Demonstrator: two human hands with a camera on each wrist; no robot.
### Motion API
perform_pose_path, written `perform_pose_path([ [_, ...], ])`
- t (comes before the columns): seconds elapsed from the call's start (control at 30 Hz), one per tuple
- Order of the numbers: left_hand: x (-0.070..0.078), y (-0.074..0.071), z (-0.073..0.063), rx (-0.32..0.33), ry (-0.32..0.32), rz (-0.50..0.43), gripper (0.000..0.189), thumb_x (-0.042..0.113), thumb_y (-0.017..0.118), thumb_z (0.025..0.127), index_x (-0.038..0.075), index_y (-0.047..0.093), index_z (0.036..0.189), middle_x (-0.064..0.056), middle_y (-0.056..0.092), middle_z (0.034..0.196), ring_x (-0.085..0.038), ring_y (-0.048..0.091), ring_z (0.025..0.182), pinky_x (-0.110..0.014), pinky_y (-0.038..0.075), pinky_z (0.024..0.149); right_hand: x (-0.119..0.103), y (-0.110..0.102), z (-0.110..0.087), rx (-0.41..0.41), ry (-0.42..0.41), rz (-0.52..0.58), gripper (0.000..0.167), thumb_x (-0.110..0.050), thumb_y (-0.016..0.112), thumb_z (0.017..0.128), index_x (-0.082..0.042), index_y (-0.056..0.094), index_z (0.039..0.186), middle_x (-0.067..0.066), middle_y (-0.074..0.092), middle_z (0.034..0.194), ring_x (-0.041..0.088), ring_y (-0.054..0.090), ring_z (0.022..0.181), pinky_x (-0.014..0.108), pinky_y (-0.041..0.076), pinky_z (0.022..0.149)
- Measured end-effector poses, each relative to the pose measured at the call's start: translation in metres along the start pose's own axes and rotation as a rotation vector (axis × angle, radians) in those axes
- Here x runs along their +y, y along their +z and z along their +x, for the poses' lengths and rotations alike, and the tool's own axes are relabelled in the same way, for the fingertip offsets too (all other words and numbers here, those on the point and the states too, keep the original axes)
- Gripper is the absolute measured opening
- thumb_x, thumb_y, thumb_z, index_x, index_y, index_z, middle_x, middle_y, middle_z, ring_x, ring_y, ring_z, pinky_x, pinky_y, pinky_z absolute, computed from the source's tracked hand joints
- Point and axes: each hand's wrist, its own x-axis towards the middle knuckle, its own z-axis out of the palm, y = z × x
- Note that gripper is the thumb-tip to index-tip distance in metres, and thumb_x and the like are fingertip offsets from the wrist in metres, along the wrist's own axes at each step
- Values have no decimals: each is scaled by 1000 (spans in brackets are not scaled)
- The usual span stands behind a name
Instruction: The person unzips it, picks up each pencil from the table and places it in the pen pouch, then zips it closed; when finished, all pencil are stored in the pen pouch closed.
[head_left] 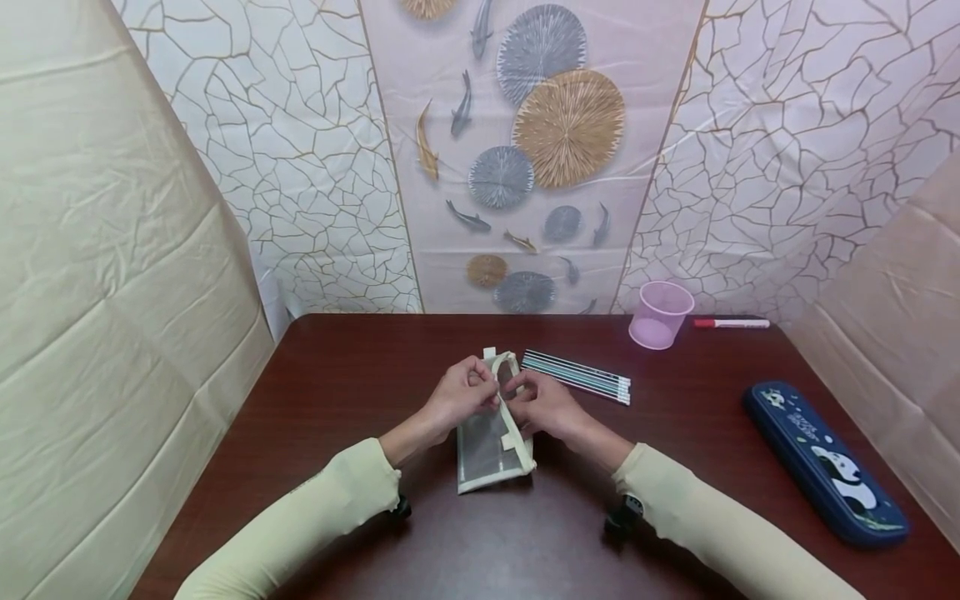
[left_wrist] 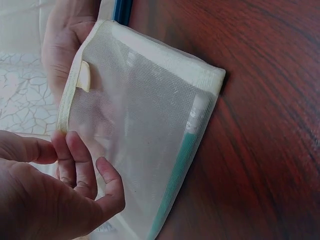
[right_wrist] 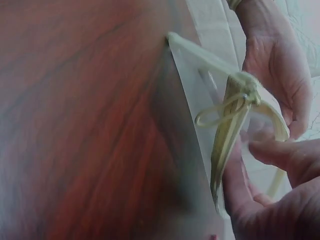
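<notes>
Mesh pouch (head_left: pixel 480 454) sits near the middle of the table (head_left: pixel 330 375), left of the pencils (head_left: pixel 577 379). Left hand (head_left: pixel 457 393): thumb and fingers pinch the pouch's rim (left_wrist: pixel 66 105). Right hand (head_left: pixel 553 407): at the mouth; whether it grips cannot be told. For best control, hold the sides apart evenly without straining the zip (right_wrist: pixel 229 140). Long axis runs from near to far; the mouth opens along the right side
</notes>
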Motion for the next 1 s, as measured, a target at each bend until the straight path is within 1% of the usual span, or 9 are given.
perform_pose_path([
  [0.13, 0, -3, 0, 22, -15, -15, 7, 2, 61, 96, 5, 57, 100, 0, 69, 78, -9, 70, 74, -36, 65, 82, -5, -13, -1, 86, -85, -5, 35, -4, 70, 98, 8, 55, 127, 25, 72, 97, 24, 73, 68, 44, 65, 63],
  [0.2, 0, -4, 1, 34, -17, -26, 9, 1, 62, 95, 7, 56, 98, 0, 69, 78, -9, 70, 74, -34, 65, 81, -8, -23, -1, 128, -135, -25, 32, -5, 71, 98, 6, 57, 125, 30, 72, 100, 29, 75, 72, 49, 65, 64],
  [0.33, -1, -6, 1, 46, -16, -41, 12, -1, 61, 95, 10, 56, 95, 1, 70, 78, -8, 69, 73, -32, 64, 79, -12, -50, 1, 210, -215, -128, 27, -7, 74, 97, 2, 63, 121, 33, 72, 106, 40, 75, 80, 56, 64, 67],
  [0.43, -1, -6, 2, 46, -16, -43, 13, -1, 61, 95, 11, 55, 94, 1, 70, 78, -8, 69, 73, -33, 64, 80, -11, -73, 6, 250, -245, -204, 27, -11, 74, 98, 1, 65, 120, 33, 72, 108, 46, 74, 85, 54, 64, 68],
  [0.53, -2, -7, 2, 43, -17, -43, 12, 0, 61, 95, 11, 55, 94, 1, 70, 78, -8, 69, 74, -33, 64, 80, -6, -94, 15, 255, -256, -223, 29, -16, 73, 100, 2, 65, 122, 34, 72, 110, 47, 74, 87, 51, 65, 69],
  [0.67, -3, -7, 2, 40, -19, -51, 12, -1, 60, 95, 10, 55, 95, 1, 70, 78, -8, 69, 73, -32, 64, 80, 6, -117, 29, 235, -254, -180, 33, -18, 71, 102, 3, 66, 126, 22, 75, 106, 40, 76, 87, 51, 65, 73],
  [0.77, -4, -7, 2, 37, -22, -59, 12, -2, 60, 95, 9, 55, 96, 0, 70, 78, -8, 69, 73, -33, 64, 81, 13, -131, 38, 218, -228, -198, 33, -19, 70, 102, 0, 68, 129, 16, 76, 102, 33, 76, 84, 47, 66, 72],
  [0.9, -4, -7, 3, 27, -27, -53, 10, -1, 60, 95, 7, 56, 98, 0, 69, 78, -8, 69, 74, -37, 65, 85, 17, -150, 46, 168, -183, -345, 33, -21, 71, 102, -2, 69, 130, 26, 74, 105, 30, 73, 84, 39, 63, 69],
  [1.0, -3, -7, 3, 21, -33, -49, 9, 0, 60, 95, 6, 56, 99, 0, 69, 78, -8, 69, 74, -39, 65, 86, 21, -164, 50, 122, -166, -475, 34, -21, 74, 100, -3, 71, 129, 25, 75, 106, 30, 70, 84, 34, 58, 70],
])
